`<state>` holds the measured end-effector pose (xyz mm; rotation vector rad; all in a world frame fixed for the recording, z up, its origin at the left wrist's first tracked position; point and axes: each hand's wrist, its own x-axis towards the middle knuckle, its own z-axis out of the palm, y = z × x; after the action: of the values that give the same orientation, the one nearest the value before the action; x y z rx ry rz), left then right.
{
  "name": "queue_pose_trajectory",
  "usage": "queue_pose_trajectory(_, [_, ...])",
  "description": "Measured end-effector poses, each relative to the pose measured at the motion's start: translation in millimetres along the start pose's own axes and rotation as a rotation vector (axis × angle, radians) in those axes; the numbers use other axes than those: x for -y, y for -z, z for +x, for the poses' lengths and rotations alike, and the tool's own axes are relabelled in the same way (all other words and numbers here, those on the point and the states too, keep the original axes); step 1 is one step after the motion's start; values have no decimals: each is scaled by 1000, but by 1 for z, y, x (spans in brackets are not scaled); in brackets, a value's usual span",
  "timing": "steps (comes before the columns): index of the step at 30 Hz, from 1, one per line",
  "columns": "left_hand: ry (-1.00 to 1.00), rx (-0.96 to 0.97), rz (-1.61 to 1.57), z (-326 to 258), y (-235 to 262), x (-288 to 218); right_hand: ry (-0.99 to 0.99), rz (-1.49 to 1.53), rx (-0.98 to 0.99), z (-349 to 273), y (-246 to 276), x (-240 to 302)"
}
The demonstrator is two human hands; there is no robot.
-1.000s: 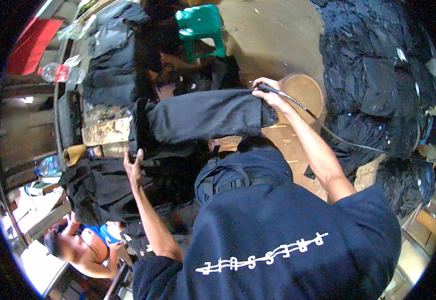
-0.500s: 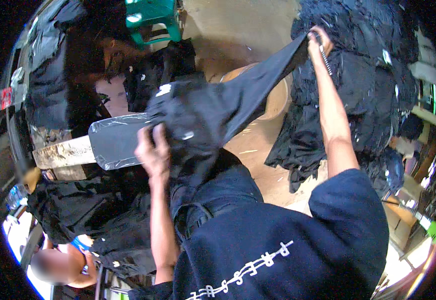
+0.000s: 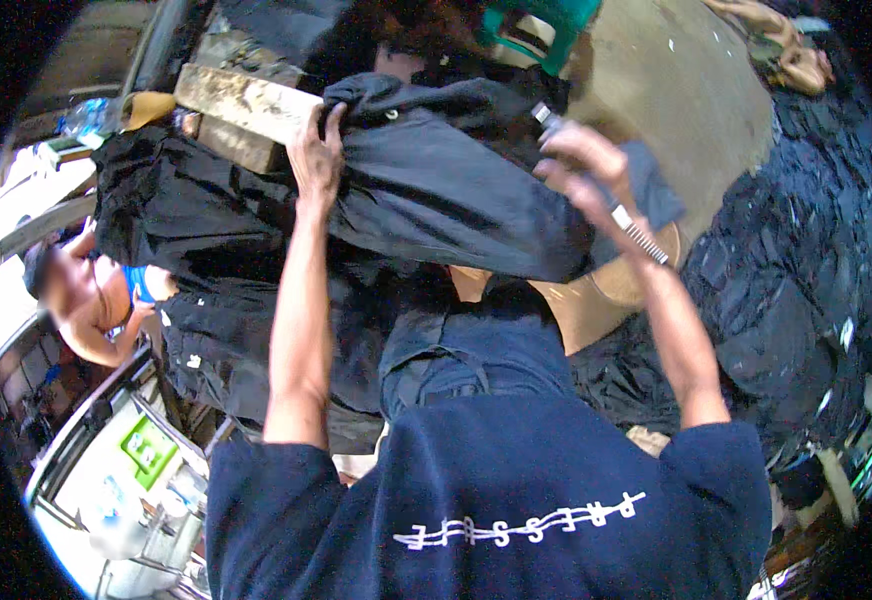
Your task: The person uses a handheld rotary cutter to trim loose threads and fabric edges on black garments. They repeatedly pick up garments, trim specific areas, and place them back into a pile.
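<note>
A black garment (image 3: 436, 180) with a small pale mark lies stretched across in front of me. Its left end covers the end of a worn pale wooden board (image 3: 241, 100). My left hand (image 3: 316, 165) grips the garment's edge there, against the board. Over the garment's right part is my right hand (image 3: 591, 165), its fingers closed round a small dark tool with a pale tip (image 3: 542, 115); its exact kind is unclear. A ribbed, spring-like silvery strip (image 3: 641, 235) runs along that wrist. Beyond it, a dark grey flap of cloth (image 3: 651, 185) hangs, blurred.
Large heaps of black garments (image 3: 796, 270) lie at the right, and more black cloth (image 3: 206, 220) at the left. A round tan container (image 3: 641, 265) stands below the cloth. At the back is a green plastic stool (image 3: 546, 35). Another person (image 3: 96, 290) sits at the left.
My view has turned to the right. My right hand, which held the garment's far corner pulled out, has come in nearer. The garment now covers the plastic-wrapped grey pad on the board.
</note>
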<state>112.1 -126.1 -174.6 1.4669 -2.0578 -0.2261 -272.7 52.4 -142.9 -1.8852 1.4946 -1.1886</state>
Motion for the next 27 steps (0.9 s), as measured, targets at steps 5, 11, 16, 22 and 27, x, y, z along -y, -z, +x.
queue_pose_trajectory(5, [-33, -26, -211, 85, -8, 53, 72, 21, 133, -8, -113, 42])
queue_pose_trajectory(11, [128, -8, 79, -15, 36, -5, -145, 71, -75, -20, -133, 25])
queue_pose_trajectory(16, [280, 184, -12, -76, 46, -12, -244, -15, -5, -10, -125, 40])
queue_pose_trajectory(22, [742, 451, -472, -50, 59, 1, -197, 256, -79, 43, -172, 68])
queue_pose_trajectory(27, [742, 229, -717, -57, 58, 12, 148, 158, 62, 93, -230, 75])
